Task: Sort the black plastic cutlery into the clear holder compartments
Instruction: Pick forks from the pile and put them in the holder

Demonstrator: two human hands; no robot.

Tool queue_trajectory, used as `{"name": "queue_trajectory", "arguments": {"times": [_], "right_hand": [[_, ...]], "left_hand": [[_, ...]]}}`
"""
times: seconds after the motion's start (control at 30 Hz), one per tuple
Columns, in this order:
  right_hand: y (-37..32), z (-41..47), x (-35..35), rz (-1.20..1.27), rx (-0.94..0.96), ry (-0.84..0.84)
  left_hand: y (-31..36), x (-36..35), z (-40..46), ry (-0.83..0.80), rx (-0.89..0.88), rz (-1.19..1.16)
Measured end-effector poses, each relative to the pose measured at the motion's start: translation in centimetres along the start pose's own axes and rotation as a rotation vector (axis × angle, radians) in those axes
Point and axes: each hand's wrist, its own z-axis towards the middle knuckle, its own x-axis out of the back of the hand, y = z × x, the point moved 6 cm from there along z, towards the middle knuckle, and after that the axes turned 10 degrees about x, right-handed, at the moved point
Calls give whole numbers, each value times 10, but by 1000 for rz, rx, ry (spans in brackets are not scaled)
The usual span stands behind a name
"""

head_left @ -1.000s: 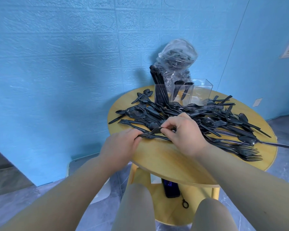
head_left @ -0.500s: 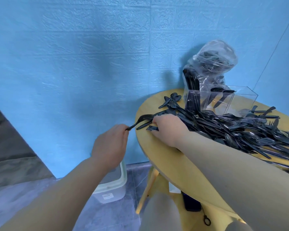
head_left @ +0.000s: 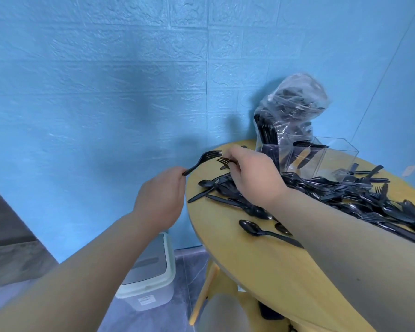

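Black fork (head_left: 203,160) in left hand (head_left: 159,200) grip; right hand (head_left: 252,176) pinches another, handle hidden.

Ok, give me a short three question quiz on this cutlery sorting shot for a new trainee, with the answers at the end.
1. True or false: the left hand holds a fork by the handle end, tines pointing up and away.
2. Which compartment of the clear holder looks empty? A) left B) middle C) right
3. Fill in: the single utensil lying nearest the table's front edge, apart from the pile, is a ____.

Key
1. True. The right hand pinches a second fork beside it.
2. C. The left one is packed with upright cutlery and the middle holds a few pieces.
3. Spoon.
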Motion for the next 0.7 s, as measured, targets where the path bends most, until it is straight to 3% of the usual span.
{"name": "queue_trajectory", "arguments": {"times": [0.2,0.43,0.7], "right_hand": [[28,-26,81,72,-132,250],[74,-81,112,533,-534,424],[93,-116,122,525,-680,541]], "left_hand": [[69,-12,10,1,-97,-28],[148,-31,-2,-57,-231,-34],[187,-43,-18,-126,-361,45]]}}
